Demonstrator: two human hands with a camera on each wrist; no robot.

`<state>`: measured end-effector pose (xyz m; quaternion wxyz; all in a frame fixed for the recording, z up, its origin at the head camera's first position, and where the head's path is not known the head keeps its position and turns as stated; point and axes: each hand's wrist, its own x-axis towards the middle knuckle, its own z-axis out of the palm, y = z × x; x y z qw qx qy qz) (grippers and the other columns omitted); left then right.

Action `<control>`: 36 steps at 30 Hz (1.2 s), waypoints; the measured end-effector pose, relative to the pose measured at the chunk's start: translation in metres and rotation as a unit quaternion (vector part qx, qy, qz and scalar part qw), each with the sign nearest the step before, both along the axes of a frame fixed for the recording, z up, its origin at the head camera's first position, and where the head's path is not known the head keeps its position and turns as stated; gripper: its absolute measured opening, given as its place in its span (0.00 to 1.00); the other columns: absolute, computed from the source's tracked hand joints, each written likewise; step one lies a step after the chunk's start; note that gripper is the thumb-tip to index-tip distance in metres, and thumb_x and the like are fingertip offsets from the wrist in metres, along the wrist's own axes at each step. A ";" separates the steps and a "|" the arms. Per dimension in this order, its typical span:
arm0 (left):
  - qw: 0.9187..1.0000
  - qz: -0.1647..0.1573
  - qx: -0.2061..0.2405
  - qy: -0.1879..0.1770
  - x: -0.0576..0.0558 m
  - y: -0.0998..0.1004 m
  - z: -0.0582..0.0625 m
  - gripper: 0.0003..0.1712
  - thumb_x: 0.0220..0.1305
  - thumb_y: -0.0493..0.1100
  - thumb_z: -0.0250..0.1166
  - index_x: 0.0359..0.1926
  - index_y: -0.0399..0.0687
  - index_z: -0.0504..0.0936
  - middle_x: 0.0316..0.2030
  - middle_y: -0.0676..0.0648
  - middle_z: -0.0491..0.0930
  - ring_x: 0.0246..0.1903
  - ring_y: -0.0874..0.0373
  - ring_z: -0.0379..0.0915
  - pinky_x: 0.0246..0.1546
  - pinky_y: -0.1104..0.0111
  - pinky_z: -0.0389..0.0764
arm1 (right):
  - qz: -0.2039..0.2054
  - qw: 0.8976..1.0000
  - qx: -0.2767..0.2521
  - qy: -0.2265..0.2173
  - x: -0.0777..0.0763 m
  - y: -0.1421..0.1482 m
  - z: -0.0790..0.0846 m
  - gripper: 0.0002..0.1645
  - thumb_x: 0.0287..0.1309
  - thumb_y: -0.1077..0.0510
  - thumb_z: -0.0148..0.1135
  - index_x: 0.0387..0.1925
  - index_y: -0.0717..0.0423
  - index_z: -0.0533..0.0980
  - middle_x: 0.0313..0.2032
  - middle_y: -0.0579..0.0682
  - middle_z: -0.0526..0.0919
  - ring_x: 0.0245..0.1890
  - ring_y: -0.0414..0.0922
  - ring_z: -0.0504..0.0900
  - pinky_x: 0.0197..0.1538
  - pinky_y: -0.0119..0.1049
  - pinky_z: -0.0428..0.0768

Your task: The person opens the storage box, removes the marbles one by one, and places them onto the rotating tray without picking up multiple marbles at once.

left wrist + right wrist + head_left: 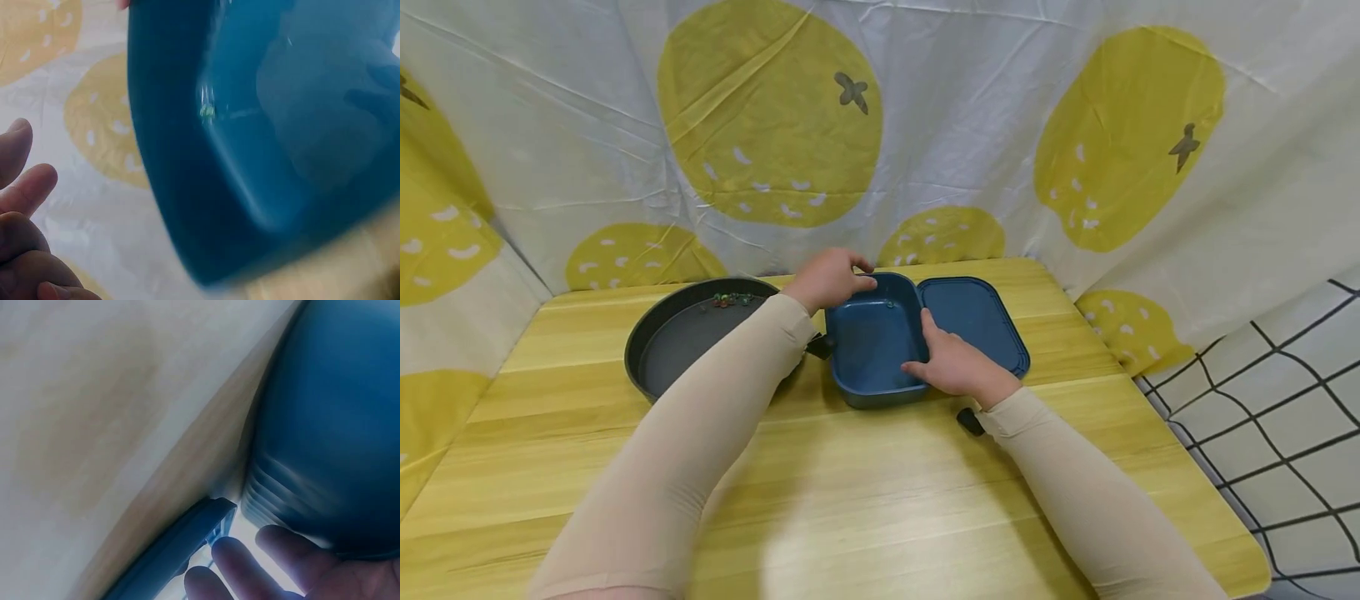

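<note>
A deep blue rounded-square container [876, 342] stands on the table, a tiny greenish bit [207, 111] inside it. My right hand [958, 362] grips its right side, the thumb over the inner side; in the right wrist view several fingers [244, 565] reach along the outside. Over the far left corner hovers my left hand [831, 279], with fingers [34, 187] loosely bent and apart from the wall in the left wrist view. Beneath my left forearm lies a wide dark round pan [658, 342] holding small coloured pieces [730, 299].
A flat blue lid [973, 321] lies to the right of the container. A short black handle [821, 346] lies between pan and container. Another black piece [970, 422] shows beside my right wrist. A printed cloth [940, 125] hangs behind the wooden table [865, 500]; black netting [1285, 442] is at right.
</note>
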<state>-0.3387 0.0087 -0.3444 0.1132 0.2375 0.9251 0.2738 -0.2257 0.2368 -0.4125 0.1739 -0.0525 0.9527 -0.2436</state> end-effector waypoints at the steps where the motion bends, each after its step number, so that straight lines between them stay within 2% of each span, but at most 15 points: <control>1: 1.000 0.000 0.001 -0.004 -0.001 0.005 -0.002 0.25 0.77 0.53 0.64 0.68 0.48 0.82 0.66 0.45 0.81 0.63 0.46 0.78 0.65 0.53 0.78 | 0.000 1.000 0.000 0.000 0.000 0.000 0.001 0.67 0.73 0.37 0.61 0.84 0.53 0.25 0.84 0.63 0.48 0.82 0.62 0.55 0.79 0.61 0.63; 6: 1.000 0.007 -0.003 -0.029 -0.009 0.028 -0.016 0.24 0.77 0.51 0.64 0.67 0.47 0.82 0.65 0.44 0.81 0.64 0.46 0.78 0.67 0.53 0.78 | 0.006 1.000 -0.003 0.003 -0.001 0.001 0.001 0.66 0.74 0.37 0.61 0.84 0.54 0.24 0.84 0.63 0.49 0.82 0.62 0.57 0.78 0.60 0.65; 10: 0.999 0.016 -0.026 -0.037 -0.016 0.041 -0.031 0.23 0.77 0.48 0.65 0.67 0.48 0.83 0.64 0.45 0.82 0.63 0.47 0.80 0.64 0.54 0.80 | 0.009 1.000 -0.007 0.003 -0.002 0.001 0.000 0.66 0.74 0.37 0.61 0.84 0.54 0.24 0.83 0.63 0.49 0.81 0.62 0.58 0.77 0.59 0.66; 16: 0.996 0.019 -0.069 -0.059 -0.024 0.050 -0.053 0.23 0.77 0.45 0.65 0.69 0.52 0.81 0.67 0.48 0.81 0.66 0.48 0.77 0.66 0.56 0.79 | 0.009 1.000 -0.003 0.003 -0.002 0.002 -0.002 0.66 0.73 0.36 0.60 0.84 0.54 0.25 0.84 0.62 0.48 0.82 0.62 0.57 0.77 0.59 0.65; 20: 0.993 0.036 -0.081 -0.082 -0.028 0.052 -0.063 0.25 0.77 0.45 0.65 0.71 0.56 0.79 0.70 0.50 0.78 0.69 0.50 0.74 0.68 0.56 0.78 | 0.011 1.000 -0.005 0.007 -0.001 0.002 -0.002 0.66 0.73 0.36 0.61 0.84 0.55 0.26 0.84 0.62 0.48 0.82 0.61 0.56 0.78 0.59 0.64; 28: 0.991 0.074 -0.070 -0.086 -0.032 0.057 -0.073 0.24 0.77 0.45 0.65 0.71 0.60 0.80 0.70 0.51 0.78 0.67 0.50 0.77 0.62 0.57 0.81 | 0.008 1.000 -0.006 0.008 -0.001 0.000 -0.001 0.66 0.73 0.36 0.61 0.84 0.53 0.26 0.84 0.61 0.47 0.83 0.62 0.54 0.78 0.60 0.64; 33: 0.991 0.082 -0.066 -0.084 -0.030 0.063 -0.077 0.23 0.77 0.46 0.64 0.69 0.60 0.81 0.70 0.52 0.79 0.66 0.51 0.77 0.63 0.57 0.81 | 0.008 1.000 -0.003 0.011 -0.001 0.001 -0.002 0.66 0.73 0.36 0.61 0.85 0.53 0.26 0.85 0.59 0.44 0.83 0.62 0.52 0.79 0.60 0.62; 36: 0.992 0.077 -0.075 -0.066 -0.030 0.066 -0.081 0.21 0.77 0.46 0.64 0.68 0.60 0.83 0.68 0.53 0.80 0.65 0.51 0.78 0.64 0.57 0.80 | 0.007 1.000 -0.005 0.013 0.000 0.001 -0.002 0.66 0.73 0.36 0.61 0.85 0.53 0.26 0.85 0.59 0.45 0.83 0.62 0.53 0.79 0.59 0.62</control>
